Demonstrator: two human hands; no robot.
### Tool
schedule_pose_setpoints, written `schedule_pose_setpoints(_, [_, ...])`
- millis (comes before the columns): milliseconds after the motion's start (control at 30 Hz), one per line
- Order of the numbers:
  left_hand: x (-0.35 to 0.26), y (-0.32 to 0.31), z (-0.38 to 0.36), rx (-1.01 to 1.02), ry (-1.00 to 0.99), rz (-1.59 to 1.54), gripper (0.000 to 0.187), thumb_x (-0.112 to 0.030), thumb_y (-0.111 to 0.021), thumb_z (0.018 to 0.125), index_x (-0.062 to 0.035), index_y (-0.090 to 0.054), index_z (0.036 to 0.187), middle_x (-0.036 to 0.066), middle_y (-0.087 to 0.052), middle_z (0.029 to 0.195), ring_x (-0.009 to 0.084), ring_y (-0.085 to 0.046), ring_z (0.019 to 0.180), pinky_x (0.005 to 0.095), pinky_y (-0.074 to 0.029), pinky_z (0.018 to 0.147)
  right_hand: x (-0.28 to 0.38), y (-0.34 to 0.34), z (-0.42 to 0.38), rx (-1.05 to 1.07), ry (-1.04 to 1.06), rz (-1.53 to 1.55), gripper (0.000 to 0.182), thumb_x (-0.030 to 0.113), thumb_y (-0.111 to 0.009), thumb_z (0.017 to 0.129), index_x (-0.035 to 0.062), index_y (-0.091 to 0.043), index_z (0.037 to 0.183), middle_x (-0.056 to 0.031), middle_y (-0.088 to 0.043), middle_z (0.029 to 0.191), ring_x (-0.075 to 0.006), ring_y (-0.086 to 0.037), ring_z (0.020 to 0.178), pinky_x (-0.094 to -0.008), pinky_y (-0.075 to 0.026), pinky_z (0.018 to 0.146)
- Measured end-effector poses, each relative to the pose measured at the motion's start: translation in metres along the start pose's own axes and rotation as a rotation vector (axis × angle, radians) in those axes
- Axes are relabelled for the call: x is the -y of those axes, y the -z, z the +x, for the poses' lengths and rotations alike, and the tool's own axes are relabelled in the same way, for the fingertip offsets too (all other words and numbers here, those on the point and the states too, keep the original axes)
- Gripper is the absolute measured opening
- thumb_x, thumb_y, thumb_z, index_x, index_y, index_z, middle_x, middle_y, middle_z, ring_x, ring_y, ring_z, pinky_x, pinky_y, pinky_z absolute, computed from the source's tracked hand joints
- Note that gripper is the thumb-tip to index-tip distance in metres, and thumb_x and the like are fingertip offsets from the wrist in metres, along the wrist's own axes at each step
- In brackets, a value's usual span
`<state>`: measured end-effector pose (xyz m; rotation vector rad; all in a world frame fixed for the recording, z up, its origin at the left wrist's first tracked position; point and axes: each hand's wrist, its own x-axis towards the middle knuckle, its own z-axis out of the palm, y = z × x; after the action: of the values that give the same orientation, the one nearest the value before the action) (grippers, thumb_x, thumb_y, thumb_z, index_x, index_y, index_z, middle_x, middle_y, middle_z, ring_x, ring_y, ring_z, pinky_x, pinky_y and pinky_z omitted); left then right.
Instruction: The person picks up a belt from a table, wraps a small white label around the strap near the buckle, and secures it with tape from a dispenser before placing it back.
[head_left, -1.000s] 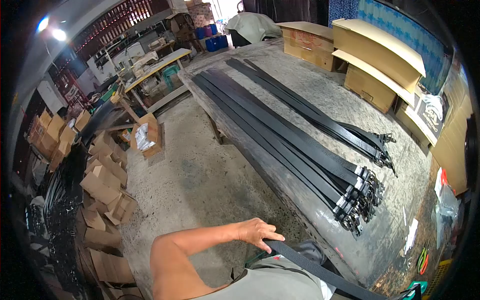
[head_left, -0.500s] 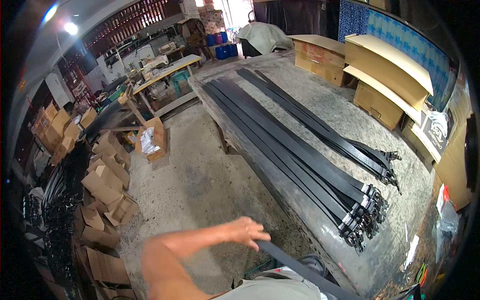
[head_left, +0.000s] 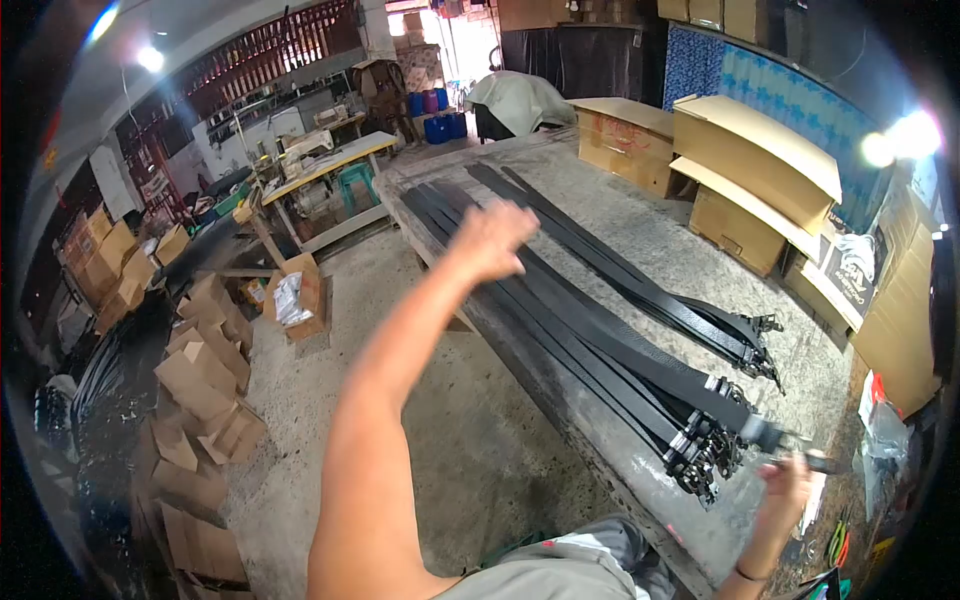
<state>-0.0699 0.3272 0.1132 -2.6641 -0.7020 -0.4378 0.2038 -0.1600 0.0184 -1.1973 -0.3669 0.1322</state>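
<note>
A long black belt [head_left: 640, 350] stretches between my two hands, over a bundle of black belts [head_left: 580, 352] on the grey table. My left hand [head_left: 495, 240], somewhat blurred, is closed on its far end, above the far part of the bundle. At the near right, my right hand [head_left: 786, 490] grips the belt near its buckle end, which is smeared by motion. Metal buckles [head_left: 700, 455] cluster at the bundle's near end. Beside it lies a second, smaller bundle of black belts [head_left: 640, 272], its buckles also towards me.
Cardboard boxes [head_left: 735, 225] line the table's right side. A plastic bag [head_left: 884, 440] and cords [head_left: 838, 545] lie at the near right corner. Open cartons [head_left: 200, 380] stand along the floor at left. A sewing table [head_left: 330, 165] is farther back.
My left hand has moved up and forward from beside the table to over the belts, carrying the belt end. My right hand has come into view at the near right. The belt now lies along the bundle.
</note>
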Motion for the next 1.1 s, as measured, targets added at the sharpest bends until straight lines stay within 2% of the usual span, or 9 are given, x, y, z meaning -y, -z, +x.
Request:
schedule_pose_setpoints(133, [-0.127,-0.068,-0.031,0.05,-0.387,-0.374,0.076,-0.043,-0.075,0.068,-0.0129,-0.046,0.131,0.016,-0.041,0.136,0.0325,-0.036,0.128,0.0495,-0.035,0.099,-0.053,-0.04,-0.032,0.14,-0.121,-0.019,0.027,0.007,-0.059,0.087,0.0081,-0.04,0.106,-0.0045,-0.054,0.076,-0.0144,-0.057,0.058,-0.0294,-0.052,0.055])
schedule_pose_setpoints(367, [-0.248,-0.1,-0.054,-0.049,-0.507,-0.704,0.075,-0.034,-0.075,0.07,-0.0106,-0.043,0.133,0.014,-0.047,0.131,0.0303,-0.041,0.126,0.0475,-0.036,0.098,-0.055,-0.02,-0.042,0.082,-0.208,-0.043,0.029,0.008,-0.06,0.086,0.0102,-0.041,0.107,-0.0033,-0.054,0.08,-0.0136,-0.057,0.063,-0.0283,-0.05,0.056])
schedule_pose_setpoints(433, [-0.253,-0.072,-0.038,0.245,-0.528,-0.698,0.067,-0.03,-0.073,0.071,-0.0105,-0.046,0.129,0.012,-0.054,0.123,0.0284,-0.047,0.119,0.0451,-0.04,0.093,-0.056,-0.013,-0.041,0.122,-0.264,-0.028,0.027,0.012,-0.061,0.086,0.01,-0.043,0.106,-0.0027,-0.055,0.081,-0.0136,-0.056,0.067,-0.0286,-0.049,0.06])
schedule_pose_setpoints(500, [-0.26,-0.08,-0.034,0.265,-0.492,-0.651,0.06,-0.026,-0.072,0.073,-0.0092,-0.049,0.126,0.01,-0.058,0.117,0.0278,-0.051,0.113,0.0435,-0.041,0.088,-0.057,-0.006,-0.041,0.132,-0.276,0.012,0.026,0.014,-0.061,0.088,0.0042,-0.048,0.107,-0.0067,-0.061,0.087,-0.0151,-0.061,0.07,-0.0291,-0.052,0.061])
schedule_pose_setpoints(533, [-0.262,-0.108,-0.04,0.034,-0.538,-0.698,0.059,-0.024,-0.071,0.074,-0.0076,-0.049,0.126,0.01,-0.058,0.117,0.0285,-0.05,0.113,0.0433,-0.04,0.089,-0.064,0.0,-0.038,0.116,-0.312,0.039,0.027,0.015,-0.061,0.089,0.0038,-0.047,0.109,-0.01,-0.062,0.088,-0.0186,-0.064,0.071,-0.0311,-0.053,0.062])
schedule_pose_setpoints(600, [-0.257,-0.139,-0.043,-0.086,-0.561,-0.68,0.06,-0.024,-0.07,0.075,-0.0066,-0.048,0.128,0.01,-0.056,0.121,0.0289,-0.049,0.117,0.0436,-0.039,0.093,-0.077,0.007,-0.034,0.108,-0.366,0.091,0.027,0.015,-0.061,0.089,0.0056,-0.045,0.108,-0.0119,-0.062,0.088,-0.0214,-0.064,0.071,-0.0326,-0.055,0.064])
schedule_pose_setpoints(700, [-0.259,-0.139,-0.044,-0.001,-0.516,-0.629,0.054,-0.027,-0.064,0.082,-0.0057,-0.047,0.129,0.013,-0.053,0.126,0.0324,-0.046,0.121,0.0435,-0.037,0.098,-0.081,0.016,-0.032,0.111,-0.407,0.153,0.027,0.016,-0.062,0.088,0.0088,-0.044,0.108,-0.0112,-0.063,0.088,-0.0216,-0.064,0.073,-0.0332,-0.055,0.064])
schedule_pose_setpoints(867, [-0.261,-0.134,-0.03,-0.006,-0.541,-0.638,0.047,-0.021,-0.067,0.078,-0.0067,-0.052,0.12,0.01,-0.055,0.111,0.0285,-0.05,0.109,0.0443,-0.038,0.093,-0.082,0.017,-0.03,0.1,-0.441,0.21,0.026,0.016,-0.062,0.088,0.0092,-0.047,0.107,-0.0106,-0.064,0.09,-0.0211,-0.065,0.074,-0.0335,-0.055,0.067])
schedule_pose_setpoints(1100, [-0.241,-0.128,-0.016,-0.043,-0.548,-0.64,0.042,-0.015,-0.069,0.075,-0.0106,-0.056,0.115,0.008,-0.055,0.109,0.0281,-0.051,0.107,0.043,-0.038,0.094,-0.097,0.011,-0.024,0.079,-0.535,0.225,0.027,0.013,-0.063,0.087,0.0064,-0.047,0.108,-0.0136,-0.064,0.091,-0.0223,-0.066,0.075,-0.0342,-0.057,0.067])
